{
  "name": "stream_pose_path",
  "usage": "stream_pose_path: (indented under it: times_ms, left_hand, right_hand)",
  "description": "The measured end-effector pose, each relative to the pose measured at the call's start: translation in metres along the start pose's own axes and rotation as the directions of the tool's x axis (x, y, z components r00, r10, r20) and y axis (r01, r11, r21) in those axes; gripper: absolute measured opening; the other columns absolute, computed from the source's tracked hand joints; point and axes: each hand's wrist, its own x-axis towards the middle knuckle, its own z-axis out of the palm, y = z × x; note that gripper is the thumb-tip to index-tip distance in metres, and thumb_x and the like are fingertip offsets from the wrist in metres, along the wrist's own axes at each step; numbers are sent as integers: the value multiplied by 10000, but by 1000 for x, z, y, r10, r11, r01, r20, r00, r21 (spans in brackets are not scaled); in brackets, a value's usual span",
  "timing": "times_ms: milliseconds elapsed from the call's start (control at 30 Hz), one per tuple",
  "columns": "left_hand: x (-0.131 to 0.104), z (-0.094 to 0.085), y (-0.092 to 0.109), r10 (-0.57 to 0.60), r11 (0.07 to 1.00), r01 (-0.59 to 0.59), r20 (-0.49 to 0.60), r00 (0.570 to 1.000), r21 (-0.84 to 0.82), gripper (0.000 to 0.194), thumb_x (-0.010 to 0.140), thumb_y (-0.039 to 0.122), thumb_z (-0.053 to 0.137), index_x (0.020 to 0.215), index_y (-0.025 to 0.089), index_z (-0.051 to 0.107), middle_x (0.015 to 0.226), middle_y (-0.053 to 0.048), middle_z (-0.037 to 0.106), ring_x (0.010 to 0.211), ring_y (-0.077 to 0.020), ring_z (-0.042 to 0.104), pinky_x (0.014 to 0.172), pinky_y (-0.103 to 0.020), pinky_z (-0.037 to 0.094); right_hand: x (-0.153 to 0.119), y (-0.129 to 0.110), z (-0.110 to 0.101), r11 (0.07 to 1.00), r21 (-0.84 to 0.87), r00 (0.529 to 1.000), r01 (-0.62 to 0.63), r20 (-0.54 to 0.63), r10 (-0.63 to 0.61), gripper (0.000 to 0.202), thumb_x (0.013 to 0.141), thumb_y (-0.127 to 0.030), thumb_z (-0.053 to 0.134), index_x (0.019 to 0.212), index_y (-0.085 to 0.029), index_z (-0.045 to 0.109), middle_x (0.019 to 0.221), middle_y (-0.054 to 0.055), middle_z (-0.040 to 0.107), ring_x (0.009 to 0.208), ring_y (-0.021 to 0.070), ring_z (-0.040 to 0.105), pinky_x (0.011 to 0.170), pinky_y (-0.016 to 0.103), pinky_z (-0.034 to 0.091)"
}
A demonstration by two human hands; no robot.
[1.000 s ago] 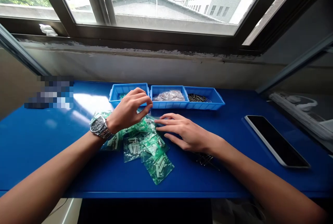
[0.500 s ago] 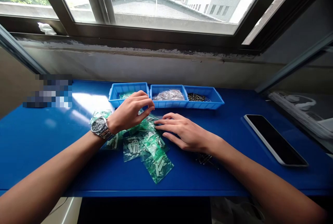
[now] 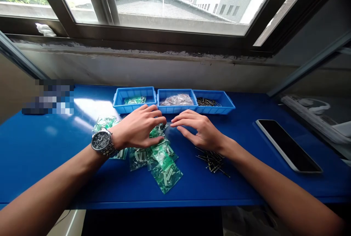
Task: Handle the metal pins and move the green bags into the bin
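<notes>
Several small clear-and-green bags [image 3: 166,175] with white pieces inside lie in a loose pile on the blue table. My left hand [image 3: 141,126], with a watch at the wrist, hovers over the pile, thumb and fingers apart and nothing visible between them. To its right, my right hand [image 3: 199,128] has its fingers stretched toward the left hand, beside the pile's edge, and holds nothing I can see. Dark screws [image 3: 214,162] lie loose on the table below the right wrist.
Behind the hands stand three blue bins: the left [image 3: 134,109] has green bags, the middle [image 3: 177,109] clear bags, the right [image 3: 226,100] dark screws. A phone [image 3: 289,146] lies at the right on the blue table [image 3: 109,188].
My left hand has moved down and its thumb has spread from the fingers. My right hand has shifted right and up, uncovering more of the loose screws.
</notes>
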Motion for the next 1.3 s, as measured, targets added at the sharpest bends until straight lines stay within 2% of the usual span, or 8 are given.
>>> stream_pose_path:
  times_ms: [167,367,467,633,767,900,1033,1300]
  left_hand:
    - [1,3,3,-18,1000,18,-25,1000,3,174,876,252,634,1030,206,703,906,-78,728,945,-287,660,900,-461,514]
    - [3,6,2,-81,996,77,-78,994,-53,133,982,208,569,968,183,699,852,-67,707,770,-224,674,757,-387,544]
    - [4,8,2,-146,972,106,-187,971,-208,119,1003,231,604,1031,194,713,951,-63,754,837,-221,717,737,-357,564]
    - [7,10,11,-352,826,127,-327,877,-549,93,1003,255,651,1036,203,721,926,-27,802,820,-171,776,697,-279,595]
    - [9,11,17,-443,744,136,-330,833,-655,152,985,310,687,1091,202,707,952,-44,799,868,-182,773,745,-299,611]
    - [11,10,17,-524,625,181,-237,818,-759,297,959,383,709,1185,193,674,981,-61,767,853,-171,749,673,-260,608]
    - [12,10,16,-547,484,197,-119,829,-853,216,970,375,687,984,160,702,789,-28,716,663,-116,669,564,-201,555]
    - [12,11,17,-552,517,172,-173,815,-839,207,949,351,713,874,158,725,822,-30,704,688,-104,631,558,-187,522]
  right_hand:
    - [0,0,1,999,30,1000,-12,12,11,203,995,-191,593,1088,-203,773,1095,82,762,1066,236,676,933,426,586]
    - [-1,1,1,998,9,998,-63,-7,63,212,985,-176,588,1092,-202,768,1086,66,773,1044,223,690,936,396,568]
    - [-1,1,0,986,-8,985,-165,-56,164,224,980,-214,607,1142,-186,758,1096,72,779,1019,221,703,896,375,571]
    - [1,-2,1,945,131,951,-300,-40,307,243,944,-313,691,1123,-165,763,970,56,787,784,168,700,661,285,554]
    - [1,-4,5,929,232,939,-289,-119,322,181,965,-298,671,920,-174,795,862,37,786,707,149,691,604,273,525]
    - [0,-6,5,897,337,893,-286,-246,377,185,958,-316,683,921,-170,789,868,48,777,743,164,713,617,281,563]
    - [-1,-6,3,881,377,882,-287,-256,397,182,956,-320,681,916,-171,777,832,43,750,697,150,689,589,270,564]
    - [-1,-5,4,854,428,882,-297,-221,417,173,946,-335,710,883,-185,769,738,18,715,587,112,625,497,232,499]
